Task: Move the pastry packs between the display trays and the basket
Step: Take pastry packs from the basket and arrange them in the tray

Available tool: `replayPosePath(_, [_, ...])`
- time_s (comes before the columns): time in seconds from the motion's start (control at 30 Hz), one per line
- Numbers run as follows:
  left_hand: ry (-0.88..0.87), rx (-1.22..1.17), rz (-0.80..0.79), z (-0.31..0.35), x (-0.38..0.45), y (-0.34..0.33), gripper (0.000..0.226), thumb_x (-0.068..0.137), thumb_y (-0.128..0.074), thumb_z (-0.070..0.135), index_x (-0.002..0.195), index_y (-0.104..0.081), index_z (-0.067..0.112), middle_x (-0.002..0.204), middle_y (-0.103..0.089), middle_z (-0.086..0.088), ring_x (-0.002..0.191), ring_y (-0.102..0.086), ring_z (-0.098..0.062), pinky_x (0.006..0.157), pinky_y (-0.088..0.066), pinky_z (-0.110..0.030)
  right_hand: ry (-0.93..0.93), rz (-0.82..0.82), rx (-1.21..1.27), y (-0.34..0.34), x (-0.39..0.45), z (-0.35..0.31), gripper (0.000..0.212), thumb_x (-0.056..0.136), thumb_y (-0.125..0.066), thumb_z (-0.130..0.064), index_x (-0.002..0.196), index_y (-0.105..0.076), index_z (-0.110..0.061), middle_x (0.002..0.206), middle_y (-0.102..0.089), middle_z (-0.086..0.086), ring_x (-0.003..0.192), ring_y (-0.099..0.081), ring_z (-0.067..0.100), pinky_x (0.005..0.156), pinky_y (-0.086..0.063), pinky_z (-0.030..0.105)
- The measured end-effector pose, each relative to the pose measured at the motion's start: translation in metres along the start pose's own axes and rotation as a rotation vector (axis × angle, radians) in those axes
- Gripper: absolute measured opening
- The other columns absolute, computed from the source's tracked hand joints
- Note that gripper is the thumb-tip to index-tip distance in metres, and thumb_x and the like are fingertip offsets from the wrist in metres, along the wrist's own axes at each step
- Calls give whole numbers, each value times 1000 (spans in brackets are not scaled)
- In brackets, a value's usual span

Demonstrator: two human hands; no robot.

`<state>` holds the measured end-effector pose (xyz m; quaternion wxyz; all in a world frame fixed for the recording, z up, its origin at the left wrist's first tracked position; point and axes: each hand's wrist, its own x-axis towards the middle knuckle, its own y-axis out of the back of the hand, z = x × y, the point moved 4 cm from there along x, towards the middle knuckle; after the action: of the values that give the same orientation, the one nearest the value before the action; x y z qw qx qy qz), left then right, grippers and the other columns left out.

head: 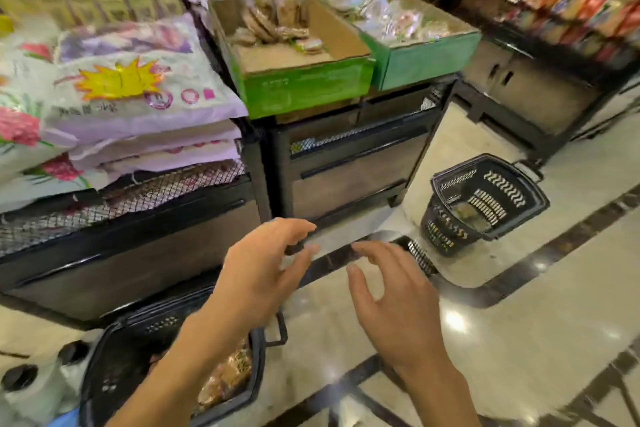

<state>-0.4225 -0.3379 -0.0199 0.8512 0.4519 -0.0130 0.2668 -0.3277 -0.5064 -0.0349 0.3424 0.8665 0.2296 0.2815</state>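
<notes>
Left hand (258, 276) and right hand (394, 305) hover side by side above floor, both with fingers spread loosely, holding nothing. Below left forearm, black basket (114, 367) on floor, pastry packs (228, 374) inside. Left green display tray (304, 83) on black stand, brown pastry packs (273, 22) at its back. Right green display tray (429, 59) just beside, clear-wrapped packs (391, 19) inside. Second black basket (485, 201) on floor, well apart to right.

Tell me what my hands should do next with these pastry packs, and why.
Probably lower one hand into the near basket and take a pastry pack. Both the left hand and right hand hover empty, packs lie in that basket, and the green tray has bare cardboard at its front.
</notes>
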Motion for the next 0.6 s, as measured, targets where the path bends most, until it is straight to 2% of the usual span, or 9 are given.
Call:
replayPosePath(0.17, [-36, 6, 28, 73, 59, -33, 39, 96, -49, 53, 131, -55, 35, 109, -65, 19, 101, -60, 3, 82, -53, -25, -1, 61, -20, 68, 44, 65, 27, 92, -51, -45, 110, -66, -32, 104, -63, -18, 96, -61, 8, 78, -45, 22])
replayPosePath(0.23, [-20, 16, 57, 80, 78, -35, 41, 96, -48, 54, 130, -56, 33, 107, -65, 19, 100, -60, 3, 78, -52, -21, 19, 75, 0, 74, 74, 82, 29, 91, -50, -44, 109, -67, -29, 102, -65, -14, 95, -62, 12, 79, -50, 28])
replayPosePath(0.3, [2, 13, 110, 77, 100, -35, 42, 95, -48, 55, 128, -58, 31, 104, -65, 18, 98, -60, 3, 77, -54, -23, 54, 72, 36, 73, 108, 90, 31, 92, -49, -43, 111, -68, -26, 103, -66, -12, 96, -64, 14, 82, -53, 32])
replayPosePath(0.43, [78, 0, 202, 51, 148, -46, 39, 94, -50, 54, 126, -57, 33, 100, -64, 19, 93, -62, 1, 78, -57, -33, 139, -34, 54, 46, 177, 103, 32, 94, -49, -45, 113, -67, -28, 106, -65, -16, 99, -62, 9, 84, -50, 28])
replayPosePath(0.6, [178, -22, 266, 3, 230, -61, 37, 96, -51, 59, 122, -61, 34, 94, -63, 23, 92, -59, 5, 75, -50, -21, 157, -156, 13, 10, 271, 124, 28, 92, -50, -48, 112, -64, -35, 105, -62, -24, 99, -61, 2, 81, -53, 29])
